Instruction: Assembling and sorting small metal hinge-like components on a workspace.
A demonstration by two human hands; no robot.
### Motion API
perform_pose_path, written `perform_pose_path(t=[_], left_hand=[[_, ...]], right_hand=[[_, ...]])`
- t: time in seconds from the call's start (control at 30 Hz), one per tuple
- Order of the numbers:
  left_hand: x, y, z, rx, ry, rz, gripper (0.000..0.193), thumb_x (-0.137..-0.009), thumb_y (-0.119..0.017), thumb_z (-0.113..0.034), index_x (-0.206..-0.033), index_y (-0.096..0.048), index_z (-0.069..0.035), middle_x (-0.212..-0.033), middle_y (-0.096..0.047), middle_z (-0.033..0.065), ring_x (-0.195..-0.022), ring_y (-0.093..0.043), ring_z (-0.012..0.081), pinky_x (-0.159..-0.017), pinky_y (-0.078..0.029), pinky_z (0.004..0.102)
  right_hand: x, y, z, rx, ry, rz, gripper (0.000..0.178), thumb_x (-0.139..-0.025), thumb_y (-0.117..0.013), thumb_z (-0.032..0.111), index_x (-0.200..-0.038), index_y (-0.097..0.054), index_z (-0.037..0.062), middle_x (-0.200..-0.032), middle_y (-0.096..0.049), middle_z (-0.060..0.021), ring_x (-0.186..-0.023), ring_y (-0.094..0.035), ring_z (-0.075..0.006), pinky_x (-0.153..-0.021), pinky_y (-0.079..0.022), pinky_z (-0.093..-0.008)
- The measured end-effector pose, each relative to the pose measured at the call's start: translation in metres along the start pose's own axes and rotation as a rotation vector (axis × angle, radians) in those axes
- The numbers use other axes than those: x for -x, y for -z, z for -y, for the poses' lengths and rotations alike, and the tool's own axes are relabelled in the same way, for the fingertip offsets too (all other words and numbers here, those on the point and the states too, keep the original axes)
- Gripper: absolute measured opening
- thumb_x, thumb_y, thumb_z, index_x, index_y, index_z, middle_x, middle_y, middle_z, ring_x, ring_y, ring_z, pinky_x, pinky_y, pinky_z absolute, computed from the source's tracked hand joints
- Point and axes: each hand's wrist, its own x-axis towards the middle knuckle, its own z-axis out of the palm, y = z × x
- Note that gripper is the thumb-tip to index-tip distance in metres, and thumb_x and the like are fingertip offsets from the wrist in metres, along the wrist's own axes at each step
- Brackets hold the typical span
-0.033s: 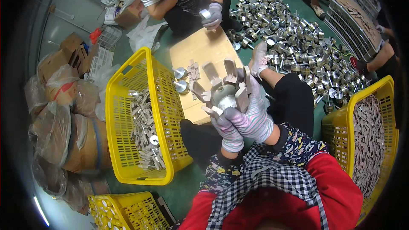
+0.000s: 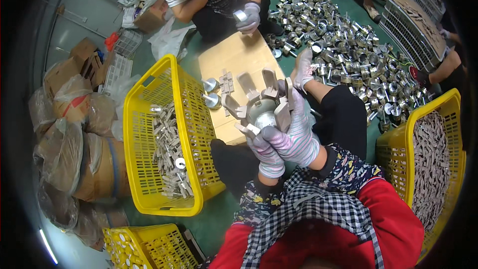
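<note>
A round metal cup (image 2: 264,115), with several beige flat clips (image 2: 269,78) standing out around its rim, is held in front of me over the board. My left hand (image 2: 267,155), in a striped knitted glove, grips its near left side by one of the clips. Around its right side wraps my right hand (image 2: 298,139), gloved alike, its thumb pressing near the rim; its other fingers are partly hidden behind the clips. Left of the cup, loose beige clips (image 2: 226,82) and two metal discs with stems (image 2: 212,101) lie on the tan board (image 2: 224,55).
Yellow baskets of beige clips flank me, one at left (image 2: 130,159) and one at right (image 2: 409,164). A pile of metal cups (image 2: 348,55) covers the floor at the far right. Across the board sits a person whose gloved hand (image 2: 249,20) holds a metal piece. Wrapped cartons (image 2: 107,164) stand far left.
</note>
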Motion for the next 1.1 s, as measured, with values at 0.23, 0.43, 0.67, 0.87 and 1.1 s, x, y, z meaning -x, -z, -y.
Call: perform_pose_path(t=[0.23, 0.43, 0.67, 0.87, 1.1], left_hand=[[0.003, 0.005, 0.003, 0.016, 0.025, 0.056, 0.067, -0.089, -0.037, -0.052, -0.132, -0.029, -0.001, -0.127, -0.041, 0.0148, -0.112, -0.044, 0.0244, -0.096, -0.034, 0.0367], [-0.016, 0.005, 0.019, 0.142, 0.066, 0.04, 0.065, -0.091, -0.03, -0.053, -0.132, -0.03, -0.003, -0.128, -0.039, 0.0147, -0.117, -0.038, 0.0229, -0.101, -0.028, 0.0365], [-0.068, 0.013, -0.034, 0.896, 0.543, 0.478, 0.07, -0.082, -0.032, -0.067, -0.121, -0.041, -0.01, -0.1, -0.055, 0.0084, -0.066, -0.052, 0.018, -0.053, -0.044, 0.0307], [-0.044, 0.006, -0.068, 0.638, 0.687, 0.628, 0.076, -0.076, -0.037, -0.073, -0.115, -0.044, -0.008, -0.074, -0.056, 0.0086, -0.049, -0.051, 0.0153, -0.04, -0.043, 0.0244], [-0.024, -0.001, -0.077, -0.51, -0.26, 0.267, 0.08, -0.08, -0.051, -0.057, -0.134, -0.024, -0.005, -0.112, -0.053, 0.0192, -0.096, -0.058, 0.0303, -0.077, -0.048, 0.0364]], right_hand=[[0.001, -0.007, 0.002, 0.059, 0.167, -0.054, 0.091, -0.069, -0.075, 0.039, -0.131, -0.022, -0.0003, -0.118, -0.048, -0.0193, -0.106, -0.052, -0.0278, -0.088, -0.043, -0.0382], [-0.01, -0.026, 0.012, 0.142, 0.062, -0.122, 0.086, -0.067, -0.078, 0.032, -0.127, -0.026, -0.0015, -0.118, -0.047, -0.019, -0.105, -0.052, -0.0266, -0.086, -0.045, -0.0368], [-0.026, 0.007, -0.009, -0.087, -0.285, 0.094, 0.098, -0.068, -0.068, 0.053, -0.132, -0.022, -0.0043, -0.12, -0.045, -0.0207, -0.112, -0.046, -0.0265, -0.095, -0.037, -0.0359], [-0.041, 0.028, -0.01, -0.738, -0.653, 0.391, 0.072, -0.077, -0.062, 0.045, -0.127, -0.033, 0.0012, -0.111, -0.054, -0.0136, -0.096, -0.058, -0.0224, -0.084, -0.049, -0.0379], [-0.026, 0.014, 0.003, -0.715, -0.644, 0.152, 0.058, -0.079, -0.062, 0.041, -0.121, -0.044, 0.0049, -0.103, -0.057, -0.0044, -0.092, -0.058, -0.0141, -0.079, -0.048, -0.0291]])
